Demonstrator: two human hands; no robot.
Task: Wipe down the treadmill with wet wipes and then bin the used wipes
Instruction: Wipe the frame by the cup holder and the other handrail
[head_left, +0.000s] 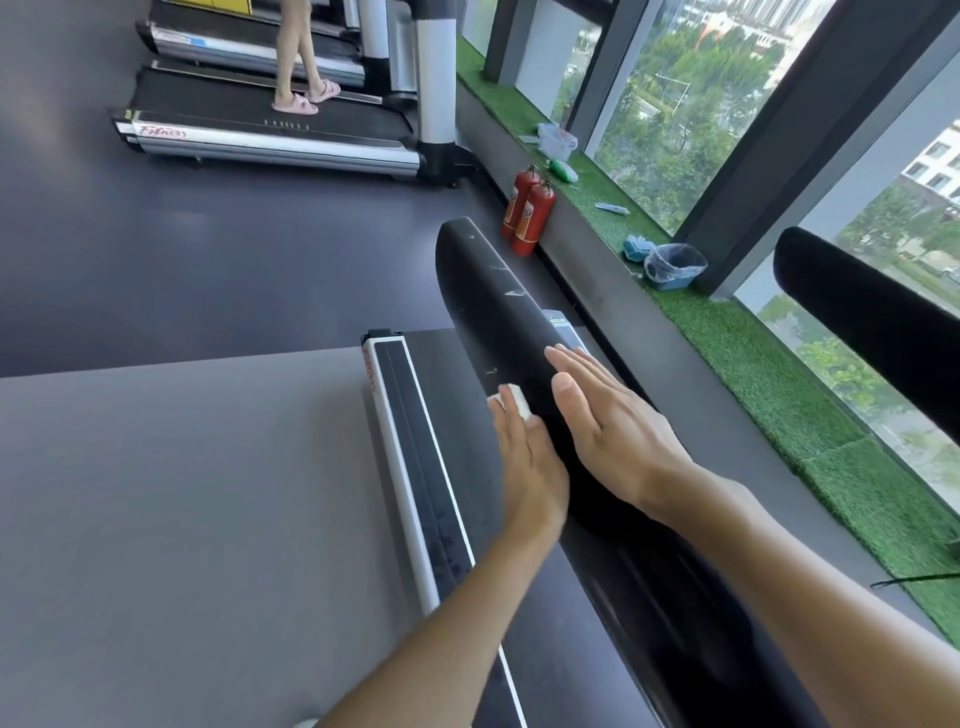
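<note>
A black padded handrail (483, 291) of the treadmill runs from the middle of the view toward the lower right. My left hand (524, 457) presses a small white wet wipe (514, 400) against the rail's left side, fingers straight. My right hand (608, 421) lies flat on top of the rail beside it, fingers extended and holding nothing. Below the rail lie the treadmill's dark belt and its white side rail (410, 467). A small blue bin (672, 267) lined with a clear bag stands on the green window ledge.
Two red fire extinguishers (527, 213) stand on the floor by the ledge (769, 395). A blue cloth, a wipes pack and a clear box lie on the artificial grass. A second black handrail (872, 317) crosses at right. A person in pink slippers stands on another treadmill (260, 135) at the back.
</note>
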